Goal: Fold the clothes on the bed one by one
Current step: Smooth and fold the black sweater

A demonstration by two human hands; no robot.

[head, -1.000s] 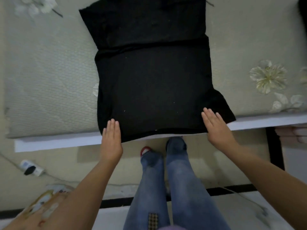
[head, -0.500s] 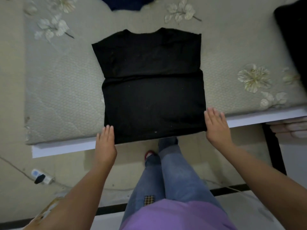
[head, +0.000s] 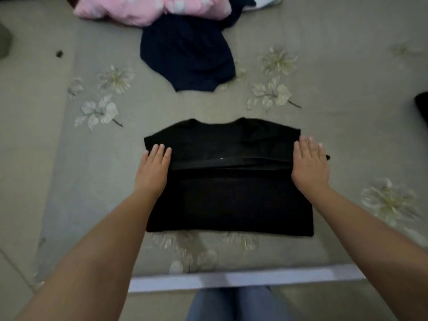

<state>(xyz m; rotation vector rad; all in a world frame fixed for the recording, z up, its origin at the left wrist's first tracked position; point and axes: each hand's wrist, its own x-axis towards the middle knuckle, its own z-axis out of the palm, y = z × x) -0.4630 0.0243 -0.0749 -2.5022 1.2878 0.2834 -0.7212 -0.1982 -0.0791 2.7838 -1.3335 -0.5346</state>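
Hands, left hand [head: 152,169] and right hand [head: 310,165], press flat-fingered on either side edge of the half-folded black shirt [head: 229,200] between them on the bed [head: 41,158]; lifting unevenly risks the folded flap slipping open.

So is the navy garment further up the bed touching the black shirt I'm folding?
Apart. The head view shows a bare strip of bed cover between the navy garment and the neckline edge of the black shirt.

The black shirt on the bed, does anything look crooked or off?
Slightly. A bit of fabric sticks out past the black shirt's right edge, beside the right hand. The left hand lies flat on the other edge.
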